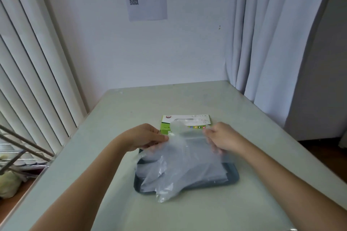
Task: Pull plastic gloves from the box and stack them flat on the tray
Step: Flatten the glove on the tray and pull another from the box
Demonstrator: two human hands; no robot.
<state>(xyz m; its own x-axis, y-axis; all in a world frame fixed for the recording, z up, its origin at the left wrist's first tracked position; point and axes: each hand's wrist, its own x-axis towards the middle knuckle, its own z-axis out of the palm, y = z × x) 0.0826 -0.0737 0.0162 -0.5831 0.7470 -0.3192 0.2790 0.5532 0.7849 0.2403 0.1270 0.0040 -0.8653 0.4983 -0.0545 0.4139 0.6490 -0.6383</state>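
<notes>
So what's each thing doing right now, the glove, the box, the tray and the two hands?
glove: held at its top edge by both hands, crinkled, draped over the tray.
box: lying flat behind the tray, top opening showing plastic.
tray: flat on the table, mostly covered by the glove.
left hand: pinches the glove's left corner.
right hand: grips the glove's right corner.

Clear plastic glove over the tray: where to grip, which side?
Pinch the plastic glove at both corners of its straight far edge, left hand and right hand from either side. The limp film hangs past the near rim of the tray; two corners likely keep it flat.
</notes>
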